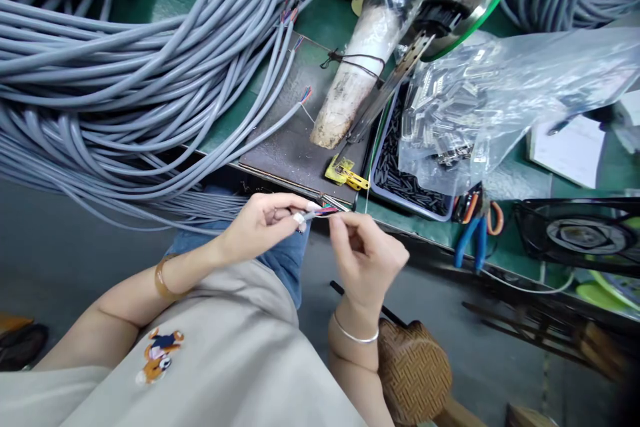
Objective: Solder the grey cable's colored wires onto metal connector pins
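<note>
My left hand [270, 219] pinches a grey multi-core cable [311, 215] close to its stripped end, just off the table's front edge. Thin coloured wires, red and blue among them, fan out of that end toward my right hand [367, 247]. The thumb and forefinger of my right hand are pressed together on a thin pale strand from the cable. Beyond both hands lies a dark board [295, 147], with a yellow clip-like piece [347, 173] at its near right corner. Large bundles of grey cable [150, 73] cover the left of the table.
A tray [447, 213] of small black tubes stands right of the board, partly under a plastic bag [450, 107] of clear connectors. Blue-handled pliers [470, 240] hang at the edge beside a black fan [580, 233]. A white-wrapped tube [360, 73] slants over the board. A woven stool [415, 373] stands below.
</note>
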The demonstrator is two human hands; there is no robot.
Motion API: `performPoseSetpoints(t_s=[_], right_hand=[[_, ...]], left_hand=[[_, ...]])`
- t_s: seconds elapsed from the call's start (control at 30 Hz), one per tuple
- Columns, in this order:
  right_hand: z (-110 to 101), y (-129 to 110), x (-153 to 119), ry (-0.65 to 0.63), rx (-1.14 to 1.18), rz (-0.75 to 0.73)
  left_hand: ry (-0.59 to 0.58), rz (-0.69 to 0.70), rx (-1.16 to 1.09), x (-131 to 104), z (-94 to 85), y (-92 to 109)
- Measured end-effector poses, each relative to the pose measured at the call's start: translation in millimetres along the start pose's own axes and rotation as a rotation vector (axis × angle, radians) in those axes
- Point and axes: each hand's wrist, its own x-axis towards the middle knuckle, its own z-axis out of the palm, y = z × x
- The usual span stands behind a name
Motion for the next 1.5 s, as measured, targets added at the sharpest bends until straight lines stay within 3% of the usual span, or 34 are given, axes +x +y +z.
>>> performPoseSetpoints(t_s=[0.17,0.2,0.3,0.37,0.43,0.5,0.57,0.63,0.73,0.83,0.9,0.97,1.0,1.17,1.3,1.5], right_hand=[[-29,47,18,0.311,-0.091,0.248],[-33,58,25,0.286,-0.157,0.266],[-38,88,48,0.047,-0.303,0.257],[-38,101,62,-0.059,-0.356,0.254],[-36,107,73,-0.149,-0.408,0.248],[-36,109,80,-0.221,-0.440,0.235],[-36,111,84,-0.270,-0.430,0.223],[-37,113,86,-0.301,-0.384,0.227],[-38,112,81,-0.217,-0.329,0.260],[-41,95,67,0.036,-0.223,0.305],[-42,76,55,0.251,-0.029,0.365],[-40,55,41,0.361,0.181,0.359],[-37,45,35,0.347,0.231,0.358],[-15,20,10,0.011,0.465,0.395],[-3,19,5,0.021,0.499,0.419],[-3,18,8,-0.015,0.481,0.393]], left_hand=[[0.070,0.404,0.415,-3,13.0,-9],[0.079,0.485,0.493,-3,16.7,-11],[0.040,0.724,0.756,-7,29.7,-16],[-0.087,0.779,0.911,-10,36.8,-18],[-0.279,0.689,0.908,-11,38.5,-18],[-0.398,0.507,0.731,-10,32.6,-14],[-0.359,0.298,0.476,-4,20.9,-9],[-0.192,0.098,0.280,3,7.5,-4],[-0.034,-0.062,0.095,11,-6.2,0],[0.030,-0.113,0.010,15,-8.1,0],[0.056,-0.126,-0.009,16,-5.3,-1],[0.078,-0.131,-0.015,17,-1.7,-1],[0.089,-0.129,-0.017,17,0.0,0],[0.119,-0.092,-0.025,20,5.3,4],[0.127,-0.084,-0.013,20,6.3,5],[0.115,-0.079,0.005,20,5.1,0]])
